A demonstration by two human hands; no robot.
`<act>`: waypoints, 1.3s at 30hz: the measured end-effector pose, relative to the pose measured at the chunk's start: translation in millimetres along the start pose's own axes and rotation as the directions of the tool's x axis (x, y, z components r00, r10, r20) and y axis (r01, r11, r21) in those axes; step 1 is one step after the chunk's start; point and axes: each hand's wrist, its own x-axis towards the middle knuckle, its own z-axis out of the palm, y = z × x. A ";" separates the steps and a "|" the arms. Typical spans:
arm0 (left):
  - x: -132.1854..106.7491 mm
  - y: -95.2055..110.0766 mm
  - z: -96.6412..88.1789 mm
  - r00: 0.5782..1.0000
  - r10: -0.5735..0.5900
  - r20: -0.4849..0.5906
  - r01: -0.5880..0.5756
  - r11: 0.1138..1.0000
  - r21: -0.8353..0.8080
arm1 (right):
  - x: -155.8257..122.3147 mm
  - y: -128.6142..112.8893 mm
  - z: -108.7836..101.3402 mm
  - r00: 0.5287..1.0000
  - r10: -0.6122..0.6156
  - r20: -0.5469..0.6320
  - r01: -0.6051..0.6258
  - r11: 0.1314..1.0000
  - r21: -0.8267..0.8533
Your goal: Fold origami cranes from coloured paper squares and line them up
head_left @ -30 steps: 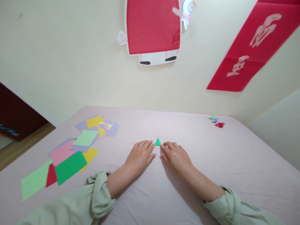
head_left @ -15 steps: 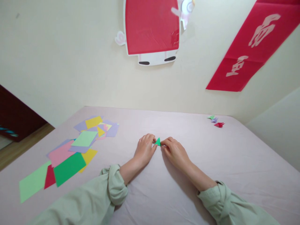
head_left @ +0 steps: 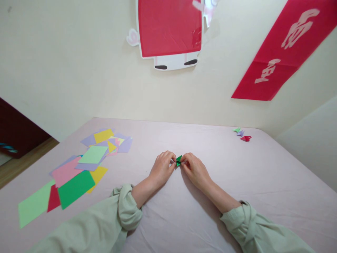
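Note:
A small piece of folded green paper (head_left: pixel 179 160) is held between my two hands, over the middle of the pale cloth-covered surface (head_left: pixel 168 225). My left hand (head_left: pixel 163 165) pinches its left side between thumb and fingers. From the right, my right hand (head_left: pixel 194 166) pinches the other side with thumb and forefinger. A dark opening shows between two green points of the paper. My fingertips hide its outer edges.
On the left lie loose, overlapping coloured sheets, among them a dark green sheet (head_left: pixel 76 189), a pink sheet (head_left: pixel 67 171) and a yellow sheet (head_left: pixel 104 135). Far right sit small folded paper pieces, including a red one (head_left: pixel 246 138). A wall (head_left: pixel 110 95) rises behind.
The folded green paper showed a flat triangle before; now it is spread, with a dark gap between two points. Both hands stay in nearly the same place. The view has shifted slightly.

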 end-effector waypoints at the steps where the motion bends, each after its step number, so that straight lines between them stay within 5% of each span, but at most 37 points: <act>1: 0.0 0.5 -0.5 1.000 0.001 0.006 -0.001 1.000 -0.006 | 0.1 0.3 0.4 1.000 0.000 -0.002 0.000 1.000 0.000; 32: 0.2 2.8 -0.8 1.000 -0.004 0.002 0.004 0.996 -0.087 | -0.3 -0.8 1.6 0.999 0.043 -0.014 -0.039 0.973 0.228; 39: -0.8 9.4 -1.3 0.995 -0.088 0.041 0.096 0.945 -0.312 | -3.1 2.5 5.3 0.996 0.084 0.008 -0.082 0.938 0.336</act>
